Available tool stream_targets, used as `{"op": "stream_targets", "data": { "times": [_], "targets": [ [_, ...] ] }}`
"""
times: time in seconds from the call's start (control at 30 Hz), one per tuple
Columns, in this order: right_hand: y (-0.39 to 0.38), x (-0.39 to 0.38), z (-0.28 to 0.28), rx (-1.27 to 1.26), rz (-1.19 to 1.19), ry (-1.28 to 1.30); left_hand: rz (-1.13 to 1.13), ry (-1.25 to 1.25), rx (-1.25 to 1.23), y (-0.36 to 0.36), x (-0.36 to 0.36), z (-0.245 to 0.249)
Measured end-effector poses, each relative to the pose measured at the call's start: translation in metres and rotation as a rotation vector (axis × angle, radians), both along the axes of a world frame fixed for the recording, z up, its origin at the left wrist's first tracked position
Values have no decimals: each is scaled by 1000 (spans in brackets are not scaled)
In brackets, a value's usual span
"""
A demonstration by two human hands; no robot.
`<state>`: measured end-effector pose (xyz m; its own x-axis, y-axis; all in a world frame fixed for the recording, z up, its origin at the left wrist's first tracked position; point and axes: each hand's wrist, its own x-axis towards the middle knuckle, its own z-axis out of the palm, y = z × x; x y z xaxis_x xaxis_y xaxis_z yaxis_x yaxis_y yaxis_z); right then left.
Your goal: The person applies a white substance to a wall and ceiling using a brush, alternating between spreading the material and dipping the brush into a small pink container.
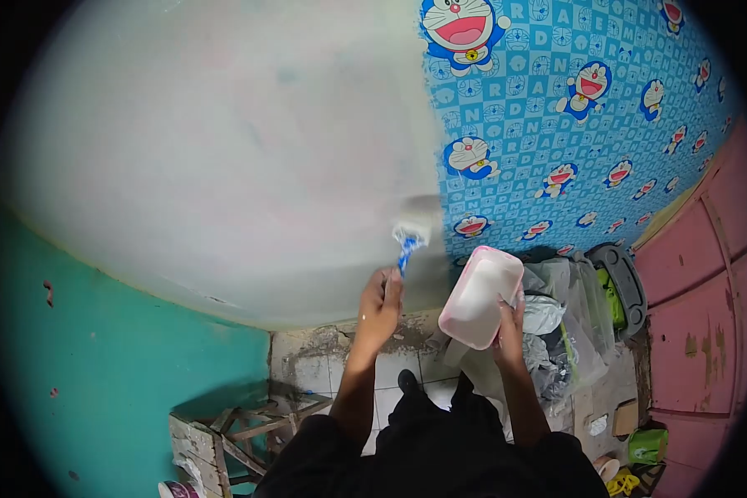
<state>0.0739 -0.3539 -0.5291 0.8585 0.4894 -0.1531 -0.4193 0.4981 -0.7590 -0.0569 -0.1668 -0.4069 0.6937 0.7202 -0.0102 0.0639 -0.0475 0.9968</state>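
Note:
My left hand (379, 309) is closed around the blue handle of a paintbrush (408, 237), whose pale bristles are at the white-painted wall (249, 149), close to the edge of the blue cartoon wallpaper (523, 116). Whether the bristles press on the wall is hard to tell. My right hand (510, 324) grips the right side of a pink plastic tub (481, 297), tilted towards me, with white paint inside. Part of that hand's fingers is hidden behind the tub.
A wooden bench (199, 452) stands at lower left by the green wall (100, 349). Plastic bags (548, 315) and a grey plastic item (627, 286) are piled at right. Beyond are a pink door (697, 332) and a green pot (647, 446). Tiles (390, 369) lie underfoot.

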Motion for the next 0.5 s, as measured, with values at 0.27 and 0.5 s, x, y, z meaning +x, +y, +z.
{"op": "stream_targets", "data": {
  "times": [0.27, 0.5],
  "targets": [
    [-39, 0, 8, -23, -64, 73, 249, -333, 217, 8, 75, 78],
    [-57, -1, 4, -90, -61, 66, 372, -273, 436, 26, 121, -13]
  ]
}}
